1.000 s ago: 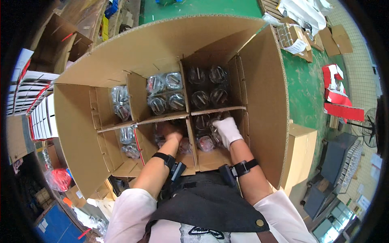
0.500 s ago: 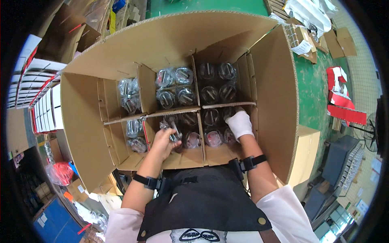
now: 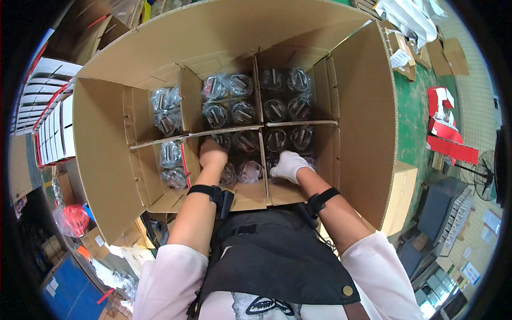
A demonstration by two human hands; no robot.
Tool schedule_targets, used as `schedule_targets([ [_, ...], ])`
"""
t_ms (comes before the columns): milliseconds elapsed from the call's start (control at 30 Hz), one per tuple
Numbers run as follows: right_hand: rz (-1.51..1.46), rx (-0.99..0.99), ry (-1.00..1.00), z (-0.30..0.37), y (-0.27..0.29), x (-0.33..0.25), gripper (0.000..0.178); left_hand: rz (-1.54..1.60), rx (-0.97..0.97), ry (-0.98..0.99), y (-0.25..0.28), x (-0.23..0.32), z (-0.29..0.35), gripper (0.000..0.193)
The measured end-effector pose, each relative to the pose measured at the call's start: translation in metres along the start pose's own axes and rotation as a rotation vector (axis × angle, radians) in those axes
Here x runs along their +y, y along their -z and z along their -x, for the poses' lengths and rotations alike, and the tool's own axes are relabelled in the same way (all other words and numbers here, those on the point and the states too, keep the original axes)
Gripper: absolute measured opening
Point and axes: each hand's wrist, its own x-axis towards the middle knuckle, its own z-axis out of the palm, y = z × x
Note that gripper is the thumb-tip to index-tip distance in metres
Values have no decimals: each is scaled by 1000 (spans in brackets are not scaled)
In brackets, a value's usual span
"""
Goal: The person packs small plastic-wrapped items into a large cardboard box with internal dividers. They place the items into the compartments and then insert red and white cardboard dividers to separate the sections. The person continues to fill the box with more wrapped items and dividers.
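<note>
A large open cardboard box [image 3: 368, 122] stands before me, its inside split by cardboard dividers [image 3: 221, 130]. Round items in clear plastic wrap, each with a metallic bar on top, stand in the compartments. My bare left hand [image 3: 213, 153] reaches down into the near middle compartment, against a wrapped round item [image 3: 223, 140]; its fingertips are hidden. My right hand [image 3: 289, 165], in a white glove, is low in the near right compartment beside the divider. It partly covers the wrapped items there, and its curled fingers point down, their tips out of sight.
White cartons with red edges [image 3: 50, 114] are stacked at the left. A closed carton [image 3: 402, 197] stands right of the box. On the green floor farther right lie red and white cardboard pieces [image 3: 450, 136], near a black fan [image 3: 482, 173].
My left hand has gone deeper into the near middle compartment, and the wrapped item it held no longer shows above it. My right hand has moved left, toward the divider.
</note>
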Motion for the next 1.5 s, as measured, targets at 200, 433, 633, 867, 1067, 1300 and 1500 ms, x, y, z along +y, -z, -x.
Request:
schedule_targets([
  [200,-3,211,-120,-35,-42,22,35,268,-474,-139,18,-13,34,44],
  [433,-204,180,-180,4,6,35,41,175,-673,-197,-11,19,57,36],
  [633,-206,386,-300,4,-6,68,35,-358,-458,-406,-36,29,48,38],
  [867,74,176,-302,-5,2,51,26,-336,-580,-524,27,21,59,40],
  [1067,12,316,-313,-32,-18,66,25,58,-726,-278,37,-19,51,50],
  [1300,-70,352,-124,17,15,37,27,-267,-633,-354,29,-30,62,47],
  [1500,-412,484,95,52,22,35,37,-340,-628,-197,-26,-55,24,39],
])
